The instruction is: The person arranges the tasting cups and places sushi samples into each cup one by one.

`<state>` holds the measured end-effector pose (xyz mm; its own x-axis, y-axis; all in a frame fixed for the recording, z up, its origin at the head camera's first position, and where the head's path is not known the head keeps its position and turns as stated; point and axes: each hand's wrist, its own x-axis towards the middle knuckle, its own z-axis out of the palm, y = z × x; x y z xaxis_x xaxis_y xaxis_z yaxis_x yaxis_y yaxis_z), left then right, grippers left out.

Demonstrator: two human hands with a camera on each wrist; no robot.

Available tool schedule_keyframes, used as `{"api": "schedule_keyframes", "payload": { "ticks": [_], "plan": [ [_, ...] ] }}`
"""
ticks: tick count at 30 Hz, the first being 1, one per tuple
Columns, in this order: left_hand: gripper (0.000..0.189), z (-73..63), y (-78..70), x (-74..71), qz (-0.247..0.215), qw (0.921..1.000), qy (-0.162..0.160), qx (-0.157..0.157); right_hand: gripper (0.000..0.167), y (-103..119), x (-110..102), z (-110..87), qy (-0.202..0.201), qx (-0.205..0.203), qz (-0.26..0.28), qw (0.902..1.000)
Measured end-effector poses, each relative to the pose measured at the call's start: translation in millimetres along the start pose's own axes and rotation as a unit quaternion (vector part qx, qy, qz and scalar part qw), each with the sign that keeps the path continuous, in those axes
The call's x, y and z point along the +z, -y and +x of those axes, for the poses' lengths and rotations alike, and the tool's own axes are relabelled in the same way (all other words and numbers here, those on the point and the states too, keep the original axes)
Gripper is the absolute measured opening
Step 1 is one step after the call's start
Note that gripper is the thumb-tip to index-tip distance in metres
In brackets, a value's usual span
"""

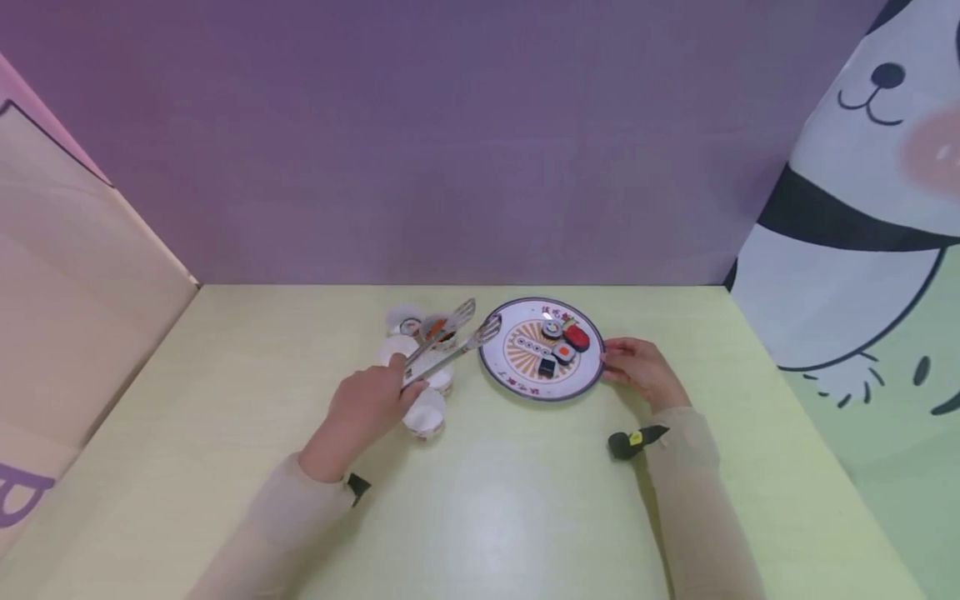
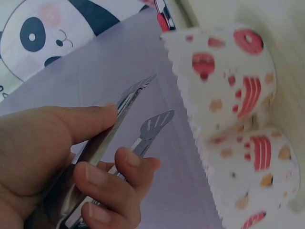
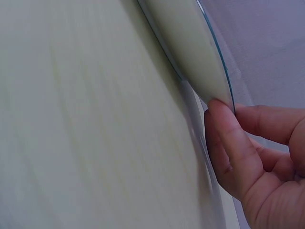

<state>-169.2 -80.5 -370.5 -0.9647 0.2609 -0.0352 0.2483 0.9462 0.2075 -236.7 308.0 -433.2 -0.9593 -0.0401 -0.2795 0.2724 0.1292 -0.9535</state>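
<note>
My left hand [image 1: 367, 408] grips a pair of metal tongs [image 1: 487, 331], whose slotted tips stand apart with nothing seen between them. In the left wrist view, thumb and fingers curl round the tongs' arms [image 2: 155, 126]. Below and beside this hand is a cluster of white paper cups [image 1: 425, 414] with red cake prints; sushi-like pieces show in the two farthest. With thumb and fingers my right hand [image 1: 641, 371] pinches the right rim of a round patterned plate [image 1: 510, 379]. Several toy-like sushi pieces, including a red-topped one [image 1: 577, 337], lie on the plate's right half.
A pale table [image 1: 495, 517] carries everything. Behind it rises a purple backdrop [image 1: 450, 150], with a panda-printed panel [image 1: 847, 283] on the right and a pale panel [image 1: 82, 275] on the left. Dark wrist straps [image 1: 637, 440] stick out at both sleeves.
</note>
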Motion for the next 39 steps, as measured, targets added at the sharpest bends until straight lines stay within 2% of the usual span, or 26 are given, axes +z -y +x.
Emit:
{"api": "schedule_keyframes", "payload": {
  "ticks": [8, 16, 23, 39],
  "plan": [
    [0.041, 4.2, -22.3, 12.4, 0.007, 0.9991, -0.013, 0.039, 0.046, 2, -2, 2.7, -0.002, 0.006, -0.015, 0.9999],
    [0.040, 7.8, -42.7, 19.8, -0.005, 0.9985, 0.007, 0.054, 0.046, 6, -3, 2.8, -0.004, 0.007, -0.023, 0.9997],
    [0.039, 14.3, -54.7, 27.6, -0.001, 0.9970, 0.001, 0.078, 0.047, 5, -2, 0.6, -0.002, 0.005, -0.012, 0.9999],
    [0.048, 20.2, -62.9, 40.9, 0.016, 0.9968, 0.042, 0.066, 0.046, 2, -1, 0.7, -0.002, -0.001, -0.016, 0.9999]
  ]
}}
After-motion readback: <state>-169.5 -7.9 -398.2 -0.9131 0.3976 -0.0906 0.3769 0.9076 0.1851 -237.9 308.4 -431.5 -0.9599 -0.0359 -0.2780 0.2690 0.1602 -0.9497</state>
